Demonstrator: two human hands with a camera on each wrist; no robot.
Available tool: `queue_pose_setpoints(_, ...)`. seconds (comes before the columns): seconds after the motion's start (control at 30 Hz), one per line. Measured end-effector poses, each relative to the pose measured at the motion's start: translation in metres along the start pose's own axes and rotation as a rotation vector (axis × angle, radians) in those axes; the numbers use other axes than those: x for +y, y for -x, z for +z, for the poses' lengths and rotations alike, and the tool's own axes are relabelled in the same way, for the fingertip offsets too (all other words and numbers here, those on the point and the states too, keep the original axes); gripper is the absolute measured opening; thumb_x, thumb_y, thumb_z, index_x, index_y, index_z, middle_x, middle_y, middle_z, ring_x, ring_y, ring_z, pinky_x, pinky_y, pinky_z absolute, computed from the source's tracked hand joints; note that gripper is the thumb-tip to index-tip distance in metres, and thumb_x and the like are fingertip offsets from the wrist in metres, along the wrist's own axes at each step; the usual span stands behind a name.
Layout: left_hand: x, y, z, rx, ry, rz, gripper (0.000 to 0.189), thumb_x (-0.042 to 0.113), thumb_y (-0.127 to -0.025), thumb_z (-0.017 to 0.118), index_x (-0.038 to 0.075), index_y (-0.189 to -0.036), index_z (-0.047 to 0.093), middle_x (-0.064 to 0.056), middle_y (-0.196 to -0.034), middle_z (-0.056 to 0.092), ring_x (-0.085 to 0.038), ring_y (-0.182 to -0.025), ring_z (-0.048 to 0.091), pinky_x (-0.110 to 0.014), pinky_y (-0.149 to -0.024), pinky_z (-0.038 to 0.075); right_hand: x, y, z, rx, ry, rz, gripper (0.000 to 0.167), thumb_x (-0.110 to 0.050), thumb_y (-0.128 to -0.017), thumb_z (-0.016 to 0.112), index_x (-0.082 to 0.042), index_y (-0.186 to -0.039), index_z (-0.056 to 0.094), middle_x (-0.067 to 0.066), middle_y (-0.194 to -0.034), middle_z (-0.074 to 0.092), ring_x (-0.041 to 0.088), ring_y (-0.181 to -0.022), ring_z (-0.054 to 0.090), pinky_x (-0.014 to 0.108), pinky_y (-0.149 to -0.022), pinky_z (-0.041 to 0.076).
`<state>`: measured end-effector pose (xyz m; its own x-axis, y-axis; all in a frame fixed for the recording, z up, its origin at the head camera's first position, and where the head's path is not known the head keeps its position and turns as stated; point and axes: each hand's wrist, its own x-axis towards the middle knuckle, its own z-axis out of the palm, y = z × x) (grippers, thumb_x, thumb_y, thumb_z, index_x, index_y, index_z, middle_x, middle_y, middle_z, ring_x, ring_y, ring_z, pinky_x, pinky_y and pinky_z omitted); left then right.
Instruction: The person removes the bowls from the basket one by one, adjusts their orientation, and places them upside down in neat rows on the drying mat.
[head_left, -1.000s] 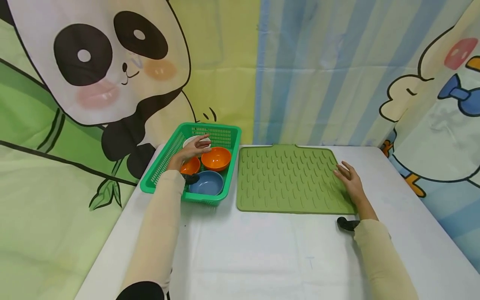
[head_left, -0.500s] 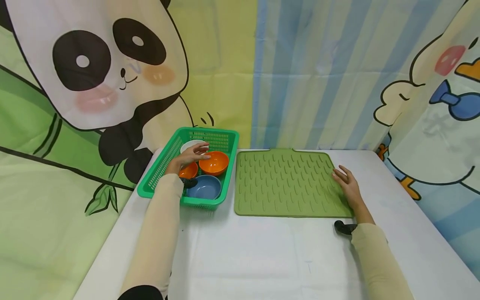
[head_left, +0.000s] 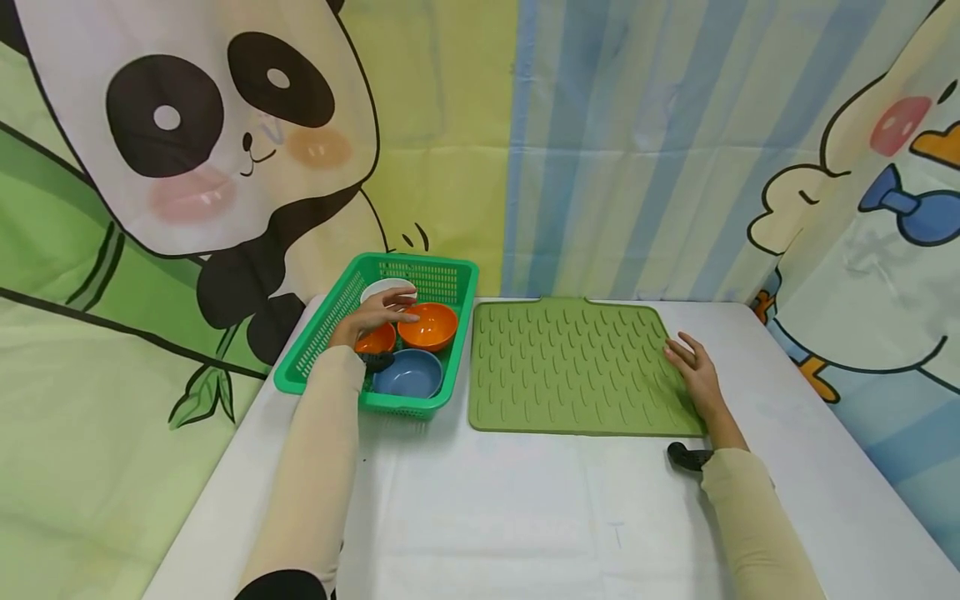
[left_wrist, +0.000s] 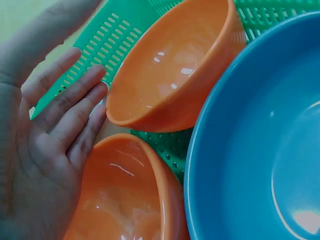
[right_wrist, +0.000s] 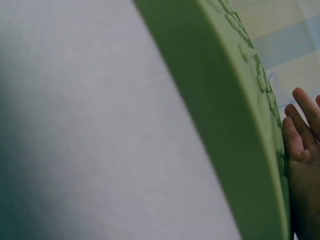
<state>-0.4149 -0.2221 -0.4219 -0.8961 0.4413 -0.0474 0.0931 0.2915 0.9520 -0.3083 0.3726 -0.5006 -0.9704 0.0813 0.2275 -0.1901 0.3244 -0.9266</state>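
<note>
My left hand (head_left: 372,315) hovers over the green basket (head_left: 468,292) with its fingers extended and nothing in its grasp. Below and around it in the basket are a larger orange bowl (head_left: 429,327), a smaller orange bowl (head_left: 377,340), a blue bowl (head_left: 408,374) and a white dish (head_left: 386,286), which the hand partly covers. In the left wrist view the fingertips reach close to the rim of one orange bowl (left_wrist: 165,65). My right hand (head_left: 697,373) lies at the right edge of the green textured mat (head_left: 570,367), fingers loosely extended and holding nothing.
A white table (head_left: 525,517) carries the basket at the left and the mat beside it. Behind stands a curtain (head_left: 600,150) with a printed panda and a duck. A black wrist strap piece (head_left: 686,456) juts out below my right hand.
The whole head view has shifted slightly down and left. Both hands keep nearly the same place over the basket and by the mat; nothing has been picked up.
</note>
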Motion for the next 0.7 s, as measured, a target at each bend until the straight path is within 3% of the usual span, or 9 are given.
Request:
queue_pose_setpoints(0.13,0.001,0.001,0.002,0.012,-0.055,-0.002,0.07,0.016,-0.082,0.071,0.003,-0.14,0.035,-0.019,-0.139,0.039,-0.032,-0.128,0.035,-0.046,-0.104,0.028,-0.002,0.002,0.0,-0.009,0.004,-0.007,0.064,-0.032,-0.095,0.052,-0.014,-0.148,0.02,0.022,-0.142,0.033,-0.011,-0.106,0.044,0.048,-0.105,0.023)
queue_pose_setpoints(0.27,0.004,-0.001,0.008,-0.046,-0.162,0.009,0.074,0.022,-0.081,0.072,0.001,-0.141,0.033,-0.016,-0.142,0.036,-0.032,-0.13,0.031,-0.046,-0.105,0.026,-0.001,0.003,0.0,-0.01,-0.005,-0.011,0.064,-0.032,-0.095,0.052,-0.015,-0.148,0.02,0.023,-0.142,0.033,-0.01,-0.107,0.043,0.057,-0.103,0.019)
queue_pose_setpoints(0.33,0.012,0.001,0.011,-0.077,-0.189,-0.009,0.076,0.024,-0.08,0.073,0.002,-0.141,0.034,-0.016,-0.144,0.034,-0.032,-0.131,0.029,-0.048,-0.106,0.024,0.0,0.003,0.0,-0.007,-0.008,-0.012,0.064,-0.031,-0.095,0.052,-0.016,-0.148,0.021,0.022,-0.142,0.033,-0.009,-0.108,0.043,0.057,-0.103,0.019)
queue_pose_setpoints(0.47,0.01,-0.002,0.013,-0.099,-0.21,-0.024,0.078,0.024,-0.078,0.075,0.005,-0.142,0.034,-0.013,-0.145,0.032,-0.031,-0.132,0.027,-0.049,-0.106,0.022,0.001,0.003,0.0,-0.007,-0.007,-0.014,0.064,-0.031,-0.095,0.052,-0.016,-0.148,0.021,0.022,-0.142,0.034,-0.008,-0.108,0.043,0.057,-0.102,0.02)
queue_pose_setpoints(0.57,0.004,-0.009,0.014,-0.101,-0.268,-0.028,0.082,0.026,-0.076,0.077,0.007,-0.143,0.033,-0.012,-0.146,0.03,-0.03,-0.133,0.025,-0.049,-0.106,0.022,0.001,0.003,0.0,-0.005,-0.01,-0.01,0.064,-0.031,-0.095,0.053,-0.016,-0.148,0.021,0.02,-0.142,0.035,-0.009,-0.107,0.044,0.057,-0.102,0.019)
queue_pose_setpoints(0.7,0.007,-0.01,0.015,-0.111,-0.335,-0.035,0.088,0.03,-0.073,0.079,0.01,-0.144,0.031,-0.012,-0.148,0.026,-0.03,-0.133,0.023,-0.05,-0.106,0.023,0.001,0.002,0.001,-0.007,-0.009,-0.008,0.064,-0.031,-0.095,0.052,-0.017,-0.148,0.021,0.018,-0.142,0.036,-0.008,-0.108,0.044,0.057,-0.102,0.019)
